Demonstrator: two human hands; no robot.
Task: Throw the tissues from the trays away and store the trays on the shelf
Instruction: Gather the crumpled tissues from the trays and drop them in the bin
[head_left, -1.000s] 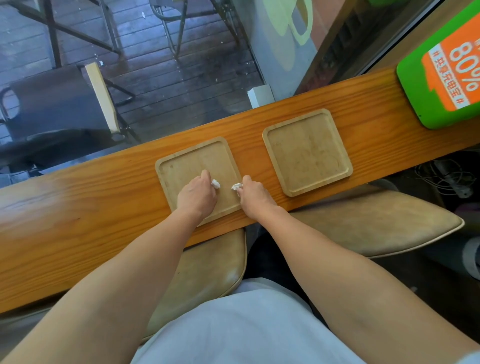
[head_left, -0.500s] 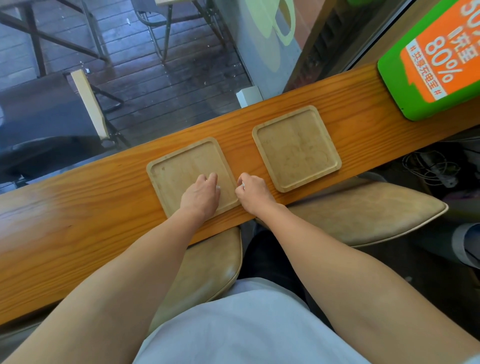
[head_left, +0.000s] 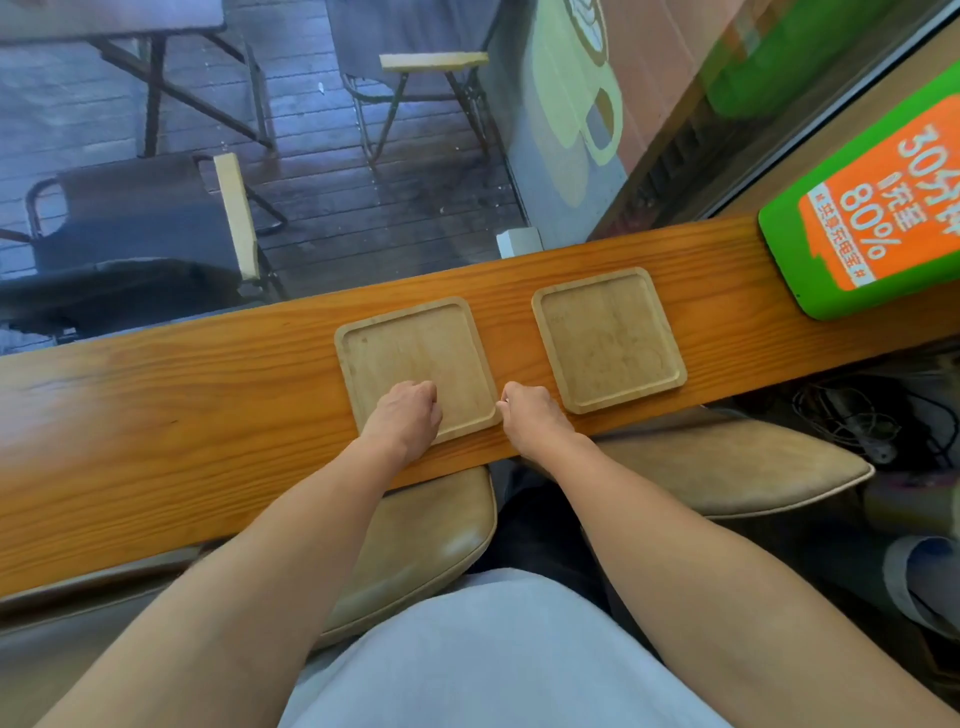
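Two square wooden trays lie side by side on a long wooden counter (head_left: 208, 395). My left hand (head_left: 405, 415) rests as a closed fist on the near right part of the left tray (head_left: 410, 343); the tissue it took is hidden inside. My right hand (head_left: 535, 415) is curled on the counter just past that tray's near right corner, with a speck of white tissue (head_left: 503, 411) showing at its fingertips. The right tray (head_left: 602, 332) holds nothing and no hand touches it.
A green and orange sign (head_left: 872, 218) stands at the counter's right end. A window runs behind the counter, with a small white box (head_left: 518, 241) at its base. Two tan cushioned seats (head_left: 441, 530) sit below the near edge. Cables (head_left: 857, 415) lie on the floor at right.
Both hands have closed over the small tissue pieces that showed at their fingertips a second ago. The view has tilted up and left; the trays have not moved.
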